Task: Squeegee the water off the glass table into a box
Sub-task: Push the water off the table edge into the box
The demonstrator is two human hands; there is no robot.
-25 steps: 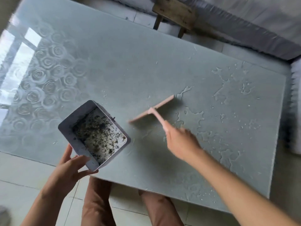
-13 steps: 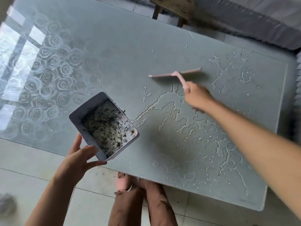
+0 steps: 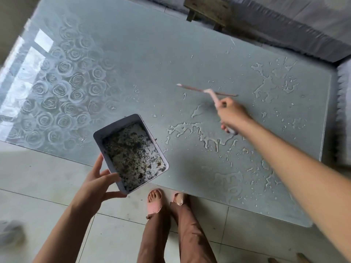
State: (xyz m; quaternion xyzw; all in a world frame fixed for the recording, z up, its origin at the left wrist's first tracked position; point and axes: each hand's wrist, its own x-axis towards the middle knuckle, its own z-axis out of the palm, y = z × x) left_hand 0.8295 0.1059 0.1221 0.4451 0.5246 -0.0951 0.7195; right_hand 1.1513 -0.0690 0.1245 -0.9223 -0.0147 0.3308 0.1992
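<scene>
The frosted glass table carries puddles and streaks of water across its right half. My right hand grips the handle of a pink squeegee, whose blade lies on the glass beyond the hand, far side of the main puddle. A white box with dark wet debris inside is held by my left hand at its near corner. The box sits at the table's near edge, left of the water.
Etched roses cover the table's left part. A wooden stool and a grey sofa edge lie beyond the far side. My legs and pink sandals stand on the tiled floor at the near edge.
The squeegee went from beside the box out to the far middle of the table, and its blade now lies tilted there. The box stays in my left hand at the near edge.
</scene>
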